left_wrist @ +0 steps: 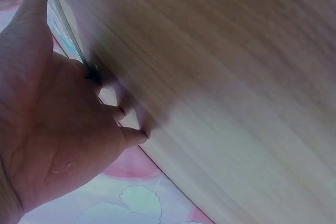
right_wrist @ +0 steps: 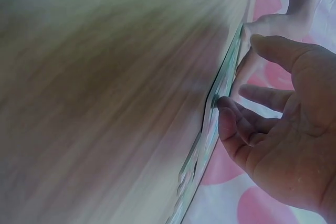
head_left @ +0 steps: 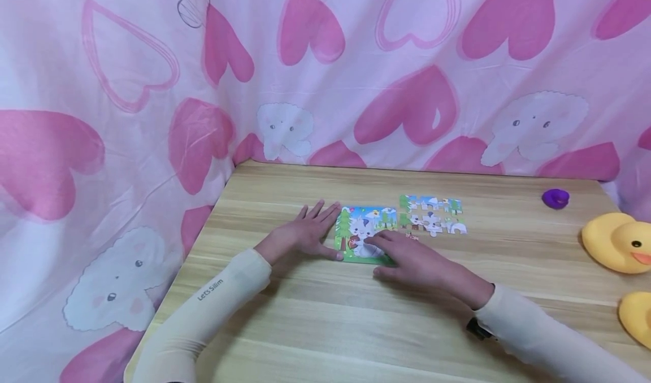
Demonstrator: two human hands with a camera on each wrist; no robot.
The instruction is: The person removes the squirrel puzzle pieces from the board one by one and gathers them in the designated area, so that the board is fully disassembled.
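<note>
Right hand [head_left: 414,261] lying flat, fingers straight, fingertips pressing the puzzle board [head_left: 365,233] on the desk [head_left: 325,326]. Left hand [head_left: 305,235] spread flat just beside the board's left edge, thumb touching it. Beyond the right hand, loose puzzle pieces [head_left: 432,214]. Far right, purple toy [head_left: 555,198] and yellow ducks [head_left: 615,242].
</note>
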